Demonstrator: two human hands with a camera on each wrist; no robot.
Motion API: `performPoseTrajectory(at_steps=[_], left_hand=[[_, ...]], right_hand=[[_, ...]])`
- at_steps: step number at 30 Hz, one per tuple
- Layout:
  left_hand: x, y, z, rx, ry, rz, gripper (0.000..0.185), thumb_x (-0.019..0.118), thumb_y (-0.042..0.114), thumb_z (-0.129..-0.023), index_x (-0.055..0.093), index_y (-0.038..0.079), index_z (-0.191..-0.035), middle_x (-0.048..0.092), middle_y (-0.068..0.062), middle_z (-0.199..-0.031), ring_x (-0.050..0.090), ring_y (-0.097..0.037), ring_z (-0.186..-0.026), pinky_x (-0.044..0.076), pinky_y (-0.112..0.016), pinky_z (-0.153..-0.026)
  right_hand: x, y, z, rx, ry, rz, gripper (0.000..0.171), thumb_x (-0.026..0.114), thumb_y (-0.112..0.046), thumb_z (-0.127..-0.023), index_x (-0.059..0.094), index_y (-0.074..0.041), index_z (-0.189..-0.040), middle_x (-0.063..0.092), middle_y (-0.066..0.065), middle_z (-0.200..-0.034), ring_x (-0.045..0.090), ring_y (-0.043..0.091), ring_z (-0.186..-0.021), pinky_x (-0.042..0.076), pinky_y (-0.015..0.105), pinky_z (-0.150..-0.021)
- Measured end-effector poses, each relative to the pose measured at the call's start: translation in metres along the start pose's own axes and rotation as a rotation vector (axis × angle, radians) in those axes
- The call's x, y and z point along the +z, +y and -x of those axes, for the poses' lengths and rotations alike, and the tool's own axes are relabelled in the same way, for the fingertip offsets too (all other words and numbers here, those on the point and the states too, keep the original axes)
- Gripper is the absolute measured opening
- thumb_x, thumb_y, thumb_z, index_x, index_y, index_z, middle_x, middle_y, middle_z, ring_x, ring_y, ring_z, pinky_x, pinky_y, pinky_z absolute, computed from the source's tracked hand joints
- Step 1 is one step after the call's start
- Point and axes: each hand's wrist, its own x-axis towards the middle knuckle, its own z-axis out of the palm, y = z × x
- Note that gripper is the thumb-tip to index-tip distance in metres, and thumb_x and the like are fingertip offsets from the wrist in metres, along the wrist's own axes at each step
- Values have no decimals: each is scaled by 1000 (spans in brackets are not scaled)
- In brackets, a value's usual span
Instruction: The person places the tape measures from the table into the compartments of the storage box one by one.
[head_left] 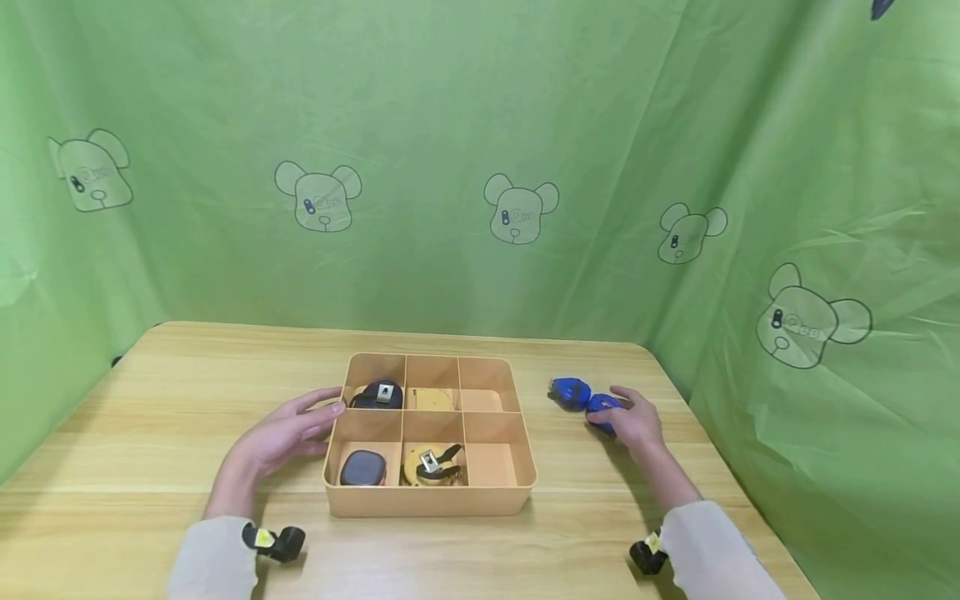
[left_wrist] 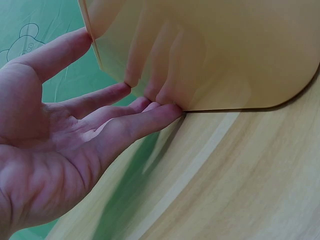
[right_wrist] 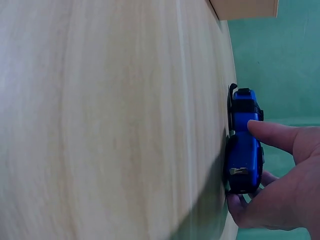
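Left hand [head_left: 288,432]: flat and relaxed, fingertips [left_wrist: 165,107] straight against the left outer wall of the tan plastic 6-compartment organiser tray [head_left: 429,498]; grasping nothing.
Right hand [head_left: 636,421]: curled over the nearer blue tape measure [head_left: 602,407], thumb and fingers pinching its case on the light wooden table [head_left: 150,400].
Nearer blue tape measure: on the table right of the tray, well apart from it, just beside a 2nd blue tape measure [head_left: 570,392].
Tray: 2 rows of 3; black tape measure [head_left: 377,395] back left, yellow one [head_left: 432,399] back middle, dark rounded case [head_left: 363,467] front left, yellow tape measure with black strap [head_left: 432,465] front middle.
Backdrop: green cloth printed with bear heads [head_left: 517,209].
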Motion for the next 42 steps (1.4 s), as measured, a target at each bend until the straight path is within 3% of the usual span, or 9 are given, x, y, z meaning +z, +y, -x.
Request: performPoseTrajectory(at_steps=[7,15,42], left_hand=[[0,-1,-1,-2,-1,-2,73,52,33,-106,15,2,-161,26,-30,-162,28,-49,-148,38,-57,-117],[-1,-2,0,-6,4,-9,73,51,33,-106,15,2,-161,25,-29,-163,26,-50,-149,37,-57,-118],[0,1,1,-6,5,5,75,53,33,-106,14,2,-161,20,-29,-165,22,-50,-150,39,-55,-117]], right_hand=[[-1,7,-2,5,9,-4,87,81,-10,-80,37,-4,-155,35,34,-156,39,52,-140,47,56,-111],[2,11,-5,-23,28,54,84,81,-15,-80,41,-1,-151,39,33,-154,38,53,-140,32,62,-120],[-2,12,-6,-16,16,36,84,82,-12,-79,41,-1,-152,36,36,-153,36,55,-141,34,61,-119]])
